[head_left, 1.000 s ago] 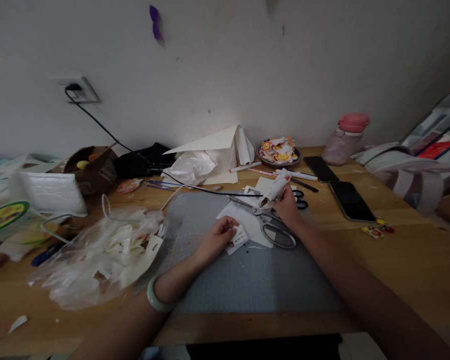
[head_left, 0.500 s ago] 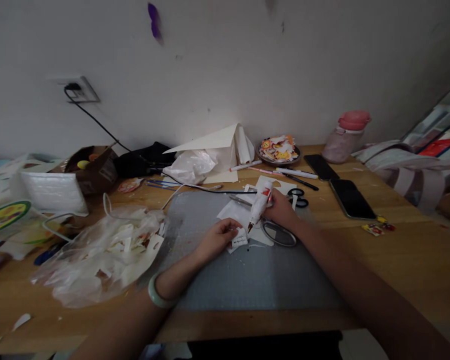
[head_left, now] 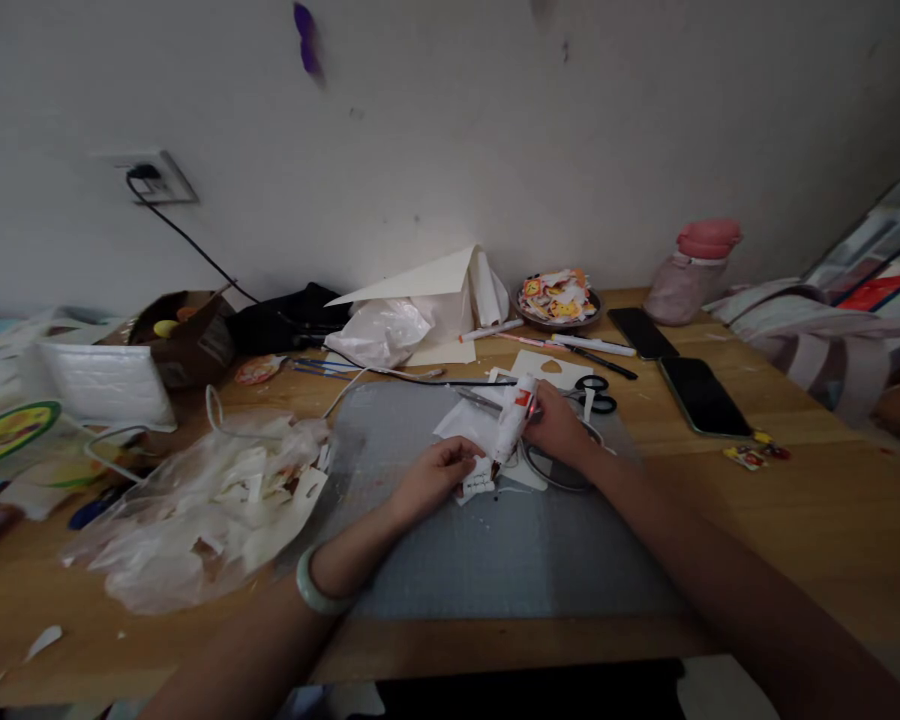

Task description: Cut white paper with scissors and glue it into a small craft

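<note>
My left hand (head_left: 444, 475) pinches a small white piece with dark marks (head_left: 479, 478) between thumb and fingers, over the grey cutting mat (head_left: 420, 570). My right hand (head_left: 557, 420) is wrapped round a white hot glue gun (head_left: 511, 422) with a red label. The gun tilts down to the left, its dark nozzle at the right edge of the white piece; whether it touches I cannot tell. Beneath the hands lie a white sheet (head_left: 457, 425) and a grey oval ring (head_left: 562, 475). Black-handled scissors (head_left: 604, 403) rest just beyond my right hand.
A clear plastic bag (head_left: 157, 560) of paper scraps lies on the left. Behind the mat are pens (head_left: 600, 346) and a bowl of cutouts (head_left: 559, 300). Two phones (head_left: 705, 398) and a pink-lidded bottle (head_left: 690, 275) stand to the right. A black cord (head_left: 450, 382) runs across the back.
My right hand has brought the glue gun slightly left and down, so its nozzle is now at the white piece. My left hand has hardly moved.
</note>
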The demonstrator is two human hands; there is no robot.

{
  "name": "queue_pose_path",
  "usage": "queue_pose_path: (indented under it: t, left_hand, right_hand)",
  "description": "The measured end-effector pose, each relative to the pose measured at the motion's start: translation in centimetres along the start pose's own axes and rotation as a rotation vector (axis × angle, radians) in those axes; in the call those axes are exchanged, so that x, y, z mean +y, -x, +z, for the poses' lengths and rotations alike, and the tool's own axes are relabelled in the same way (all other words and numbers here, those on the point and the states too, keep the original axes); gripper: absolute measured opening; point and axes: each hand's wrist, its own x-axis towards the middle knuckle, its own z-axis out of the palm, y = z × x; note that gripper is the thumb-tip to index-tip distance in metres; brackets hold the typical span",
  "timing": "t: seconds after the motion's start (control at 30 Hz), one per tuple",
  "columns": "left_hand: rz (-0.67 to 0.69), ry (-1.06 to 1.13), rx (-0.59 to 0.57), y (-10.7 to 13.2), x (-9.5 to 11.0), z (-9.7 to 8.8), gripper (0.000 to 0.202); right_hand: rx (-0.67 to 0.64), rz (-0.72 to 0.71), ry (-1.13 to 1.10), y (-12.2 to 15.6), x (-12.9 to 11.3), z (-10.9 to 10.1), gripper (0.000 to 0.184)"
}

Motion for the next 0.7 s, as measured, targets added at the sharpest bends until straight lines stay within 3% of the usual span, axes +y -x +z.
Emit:
queue_pose_path:
  t: [0.7]
  left_hand:
    - [-0.012, -0.013, -0.009, 0.16, 0.34, 0.09, 0.018]
  right_hand:
    - [-0.036, -0.057, -0.031, 0.21, 0.5, 0.12, 0.01]
